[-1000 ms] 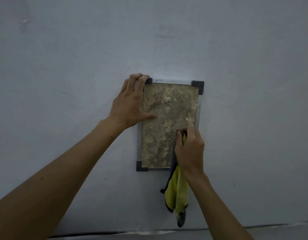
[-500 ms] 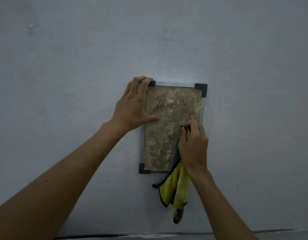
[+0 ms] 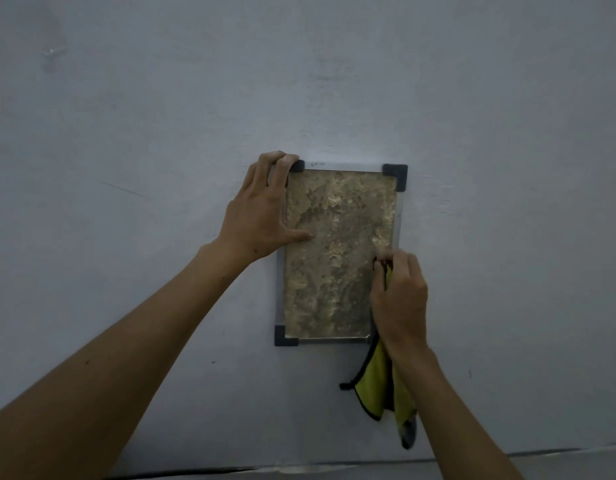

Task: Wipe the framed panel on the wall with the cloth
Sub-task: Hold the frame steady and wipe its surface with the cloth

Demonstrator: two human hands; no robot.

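Note:
A framed panel (image 3: 337, 258) with a mottled brown-gold face, a silver rim and dark corner caps hangs on the wall. My left hand (image 3: 261, 209) holds its upper left corner, fingers curled over the top edge and thumb lying on the face. My right hand (image 3: 400, 299) grips a yellow-green cloth (image 3: 375, 386) with dark edging and presses it against the panel's lower right part. The rest of the cloth hangs down below the frame. The lower right corner cap is hidden behind my right hand and the cloth.
The pale grey wall (image 3: 161, 133) fills the view all round the panel. A dark seam (image 3: 195, 471) runs along the bottom where the wall meets a lighter strip.
My right hand with the cloth has shifted slightly right and down along the panel's right side. The view has drifted a little. My left hand keeps its hold on the corner.

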